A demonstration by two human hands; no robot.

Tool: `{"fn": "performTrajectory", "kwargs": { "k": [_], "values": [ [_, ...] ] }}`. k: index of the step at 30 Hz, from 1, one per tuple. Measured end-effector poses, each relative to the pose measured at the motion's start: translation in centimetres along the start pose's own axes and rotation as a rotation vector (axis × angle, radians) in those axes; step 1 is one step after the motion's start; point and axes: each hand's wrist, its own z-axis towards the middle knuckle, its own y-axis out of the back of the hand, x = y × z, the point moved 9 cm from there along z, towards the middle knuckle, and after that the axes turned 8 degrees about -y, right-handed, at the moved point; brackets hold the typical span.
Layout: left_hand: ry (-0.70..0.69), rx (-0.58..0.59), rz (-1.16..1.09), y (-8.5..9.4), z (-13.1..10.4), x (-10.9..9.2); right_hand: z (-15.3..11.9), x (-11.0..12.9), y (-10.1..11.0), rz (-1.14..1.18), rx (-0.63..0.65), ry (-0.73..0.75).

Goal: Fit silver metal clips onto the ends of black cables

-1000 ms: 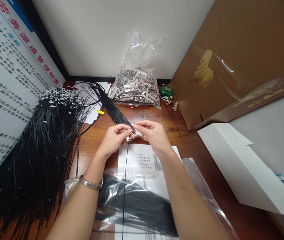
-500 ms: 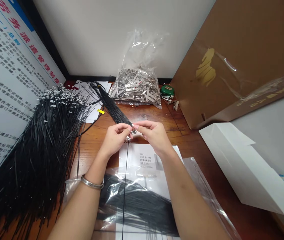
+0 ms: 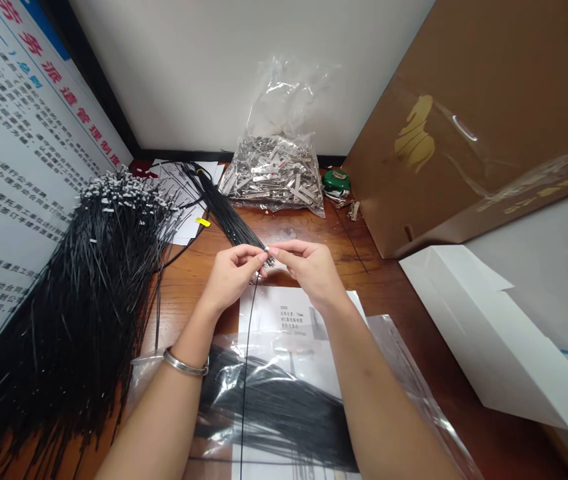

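Observation:
My left hand (image 3: 237, 273) pinches a thin black wire (image 3: 245, 373), which hangs down toward the front edge of the view. Fingertips of my right hand (image 3: 309, 267) meet those of the left, closed on a small white end piece (image 3: 267, 249). Just behind the fingers lies a bundle of black wires (image 3: 229, 217), tied near its far end. Below my hands a printed sheet (image 3: 274, 313) lies partly under a clear bag of black wires (image 3: 284, 407).
At the left is a big heap of black wires (image 3: 89, 300) with white ends. A clear bag of metal pieces (image 3: 274, 173) stands at the back, beside a green tape measure (image 3: 337, 179). A brown box (image 3: 464, 120) and a white box (image 3: 489, 333) are at the right.
The hanging wire has shifted slightly left at its lower end and bows more. Both hands stay together, almost unmoved.

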Motion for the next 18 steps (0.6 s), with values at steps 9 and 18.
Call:
{"fn": "performTrajectory", "kwargs": {
  "k": [9,18],
  "values": [
    [0.009,0.009,-0.026,-0.06,-0.01,0.07,-0.05,0.0,-0.07,-0.03,0.014,0.027],
    [0.007,-0.046,-0.025,0.4,-0.02,-0.38,-0.22,0.14,-0.77,0.032,0.074,0.025]
  ]
}}
